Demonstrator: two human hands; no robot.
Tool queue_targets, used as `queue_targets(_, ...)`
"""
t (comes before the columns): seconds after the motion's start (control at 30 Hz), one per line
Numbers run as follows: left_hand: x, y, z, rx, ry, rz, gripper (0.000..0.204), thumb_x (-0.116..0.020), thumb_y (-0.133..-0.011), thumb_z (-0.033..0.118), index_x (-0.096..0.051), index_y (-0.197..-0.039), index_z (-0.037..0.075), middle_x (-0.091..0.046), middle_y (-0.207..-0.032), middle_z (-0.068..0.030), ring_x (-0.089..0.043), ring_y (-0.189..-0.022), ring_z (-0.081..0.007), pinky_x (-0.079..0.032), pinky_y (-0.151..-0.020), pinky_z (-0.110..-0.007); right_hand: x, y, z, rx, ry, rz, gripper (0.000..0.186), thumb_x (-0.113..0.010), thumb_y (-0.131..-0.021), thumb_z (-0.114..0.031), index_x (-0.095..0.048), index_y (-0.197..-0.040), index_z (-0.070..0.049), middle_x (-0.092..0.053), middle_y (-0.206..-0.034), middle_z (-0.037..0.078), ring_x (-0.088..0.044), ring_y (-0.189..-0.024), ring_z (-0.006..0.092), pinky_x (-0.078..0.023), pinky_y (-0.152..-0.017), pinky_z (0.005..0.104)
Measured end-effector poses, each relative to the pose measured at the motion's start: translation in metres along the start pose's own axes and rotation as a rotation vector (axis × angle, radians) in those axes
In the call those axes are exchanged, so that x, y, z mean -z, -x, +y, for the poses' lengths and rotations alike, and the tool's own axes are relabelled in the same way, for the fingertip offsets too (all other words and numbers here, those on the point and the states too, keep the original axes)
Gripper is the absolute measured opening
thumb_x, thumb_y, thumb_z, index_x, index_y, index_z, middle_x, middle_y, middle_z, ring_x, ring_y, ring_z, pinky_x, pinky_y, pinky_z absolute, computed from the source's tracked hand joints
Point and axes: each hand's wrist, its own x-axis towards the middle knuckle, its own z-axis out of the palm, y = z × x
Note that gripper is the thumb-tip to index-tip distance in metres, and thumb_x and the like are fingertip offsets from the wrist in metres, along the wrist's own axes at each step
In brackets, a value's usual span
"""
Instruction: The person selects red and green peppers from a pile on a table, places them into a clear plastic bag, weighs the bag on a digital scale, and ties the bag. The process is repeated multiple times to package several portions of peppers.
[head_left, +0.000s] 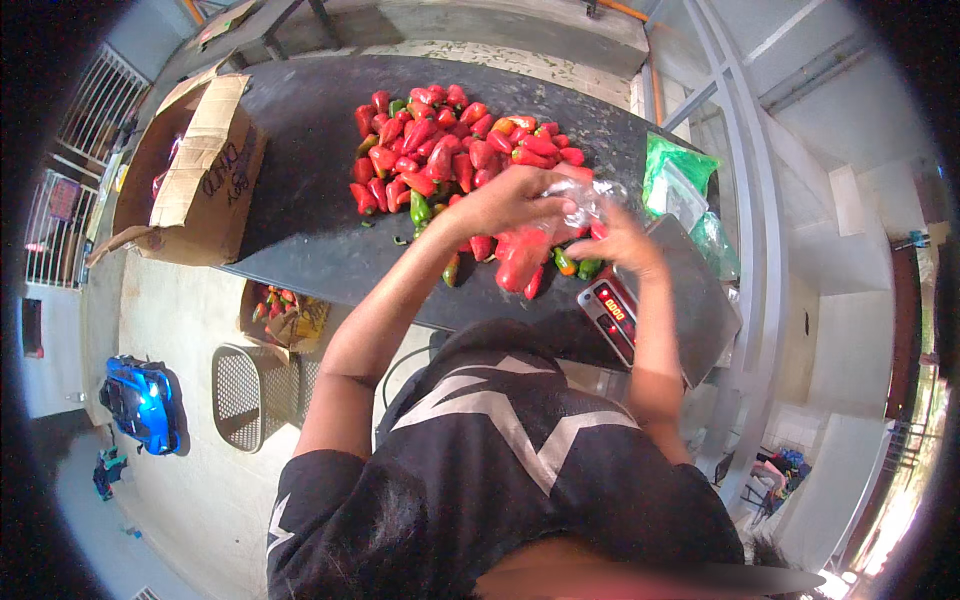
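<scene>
A clear plastic bag [592, 196] with red peppers [520, 258] in it hangs over the near side of a pepper heap. My left hand [515, 208] is closed on the gathered top of the bag. Just right of it, my right hand [628, 248] has its thumb and fingers apart, close to the loose film; any contact is hard to make out. The heap of mostly red peppers [440, 145] lies on the dark table [300, 130], with a few green ones [420, 208] along its near edge.
A digital scale [612, 310] with a lit display stands right of the peppers. Green and clear plastic bags [680, 170] lie beyond it. An open cardboard box [205, 180] sits at the table's left end. Below are a lattice basket [237, 398] and a box of peppers [285, 318].
</scene>
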Motion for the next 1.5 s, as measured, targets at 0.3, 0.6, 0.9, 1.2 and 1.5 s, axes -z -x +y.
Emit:
queue_targets(0.3,0.003,0.008,-0.016,-0.124,0.510,-0.013,0.096,-0.080,-0.074,0.041,-0.029,-0.146,0.006,-0.046,-0.134,-0.0081,-0.045,-0.123,-0.0193,-0.036,-0.106,-0.036,-0.036,0.017,0.068,-0.211,0.162,0.068,0.035,-0.057,-0.094,-0.017,-0.055,-0.127,-0.005,-0.055,-0.128,0.012,-0.055,-0.113,0.0220,-0.044,-0.095,0.0385)
queue_targets(0.6,-0.052,0.032,-0.090,0.591,0.404,-0.155,0.044,-0.072,-0.085,0.038,-0.062,-0.109,0.002,-0.066,-0.105,-0.0082,-0.060,-0.099,-0.0139,-0.050,-0.087,-0.031,-0.056,-0.009,0.009,-0.056,0.352,-0.016,0.033,-0.057,-0.091,-0.020,-0.060,-0.118,-0.002,-0.061,-0.119,0.018,-0.059,-0.109,0.0311,-0.045,-0.094,0.0400)
queue_targets(0.9,-0.026,0.016,-0.083,0.046,0.659,-0.015,0.043,-0.042,-0.101,0.042,-0.062,-0.097,0.004,-0.064,-0.115,-0.0159,-0.058,-0.111,-0.0257,-0.042,-0.100,-0.041,0.019,-0.063,-0.047,-0.003,-0.068,0.387,0.040,-0.064,-0.092,-0.031,-0.062,-0.115,0.001,-0.067,-0.109,0.009,-0.061,-0.097,0.0164,-0.046,-0.090,0.0314)
queue_targets(1.2,-0.018,0.020,-0.065,0.324,0.727,0.270,0.039,-0.049,-0.099,0.040,-0.060,-0.109,0.004,-0.066,-0.104,-0.0106,-0.061,-0.098,-0.0165,-0.051,-0.085,-0.035,-0.030,-0.055,-0.014,-0.190,-0.171,-0.084,0.045,-0.066,-0.089,-0.035,-0.061,-0.122,-0.006,-0.064,-0.105,0.004,-0.059,-0.093,0.0086,-0.051,-0.071,0.0266)
queue_targets(1.5,-0.029,0.035,-0.103,0.289,0.466,0.128,0.039,-0.047,-0.101,0.038,-0.053,-0.079,0.007,-0.060,-0.079,-0.0032,-0.059,-0.078,-0.0135,-0.048,-0.074,-0.028,-0.013,-0.077,-0.024,-0.007,-0.381,0.226,0.033,-0.051,-0.099,-0.031,-0.066,-0.099,-0.002,-0.068,-0.085,0.007,-0.064,-0.081,0.0151,-0.049,-0.080,0.0293)
